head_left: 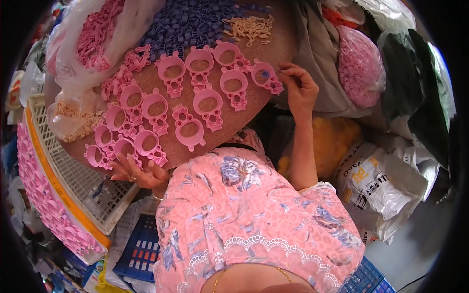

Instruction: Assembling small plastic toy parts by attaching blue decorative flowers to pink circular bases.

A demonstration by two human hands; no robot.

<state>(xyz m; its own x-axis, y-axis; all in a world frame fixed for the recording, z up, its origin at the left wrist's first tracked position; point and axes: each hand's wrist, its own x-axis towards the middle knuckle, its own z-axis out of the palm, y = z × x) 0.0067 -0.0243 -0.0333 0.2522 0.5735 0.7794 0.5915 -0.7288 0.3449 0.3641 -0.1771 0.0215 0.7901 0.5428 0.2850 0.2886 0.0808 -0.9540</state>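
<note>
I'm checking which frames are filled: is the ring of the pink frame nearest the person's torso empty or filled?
Empty: the brown tabletop shows through the ring of that pink frame, with no insert visible.

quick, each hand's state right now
Left hand: open, at a lower-left pink frame.
Right hand: partly curled beside the rightmost pink frame; whether it holds anything cannot be told.

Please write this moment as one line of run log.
left hand: at lower-left pink frames | right hand: beside rightmost pink frame | contact: unclear | table: blue pieces, beige pieces
</note>
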